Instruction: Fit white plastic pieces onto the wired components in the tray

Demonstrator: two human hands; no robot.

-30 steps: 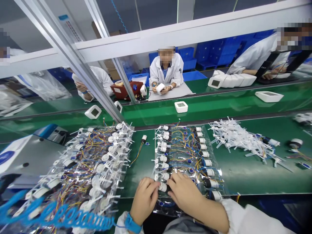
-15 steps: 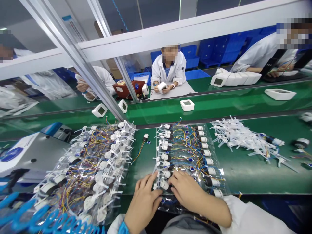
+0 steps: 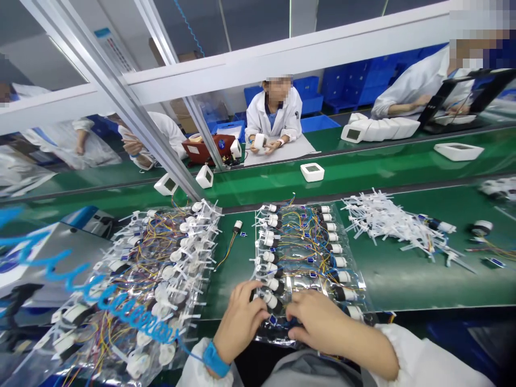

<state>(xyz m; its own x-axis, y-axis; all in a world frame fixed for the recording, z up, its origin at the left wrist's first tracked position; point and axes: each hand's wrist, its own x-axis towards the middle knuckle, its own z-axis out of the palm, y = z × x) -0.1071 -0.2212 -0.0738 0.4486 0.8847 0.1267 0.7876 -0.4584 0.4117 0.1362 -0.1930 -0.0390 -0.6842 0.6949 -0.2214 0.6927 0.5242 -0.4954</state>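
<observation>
My left hand (image 3: pixel 241 318) is at the near left corner of a clear plastic tray (image 3: pixel 296 279). Its bent thumb and index finger close about the white end of a small white-and-black cylindrical part (image 3: pixel 272 301). Just to the right, my right hand (image 3: pixel 318 318) has curled fingers beside that part's black end, over dark wires and a small blue piece (image 3: pixel 273 321). Whatever those fingers pinch is hidden. Rows of similar cylinders with coloured wires line both sides of the tray. White strips (image 3: pixel 258 242) stick out along its left side.
A fuller tray of wired parts (image 3: pixel 165 269) lies left, crossed by a blue coiled hose (image 3: pixel 133 314). One loose cylinder (image 3: pixel 237 226) sits between the trays. White strips (image 3: pixel 382 217) are heaped right. Across the bench, a person (image 3: pixel 274 113) holds a white device.
My right hand has drawn back slightly from the cylinder towards me and right. My left index finger has bent in. The blue hose has swung up into view.
</observation>
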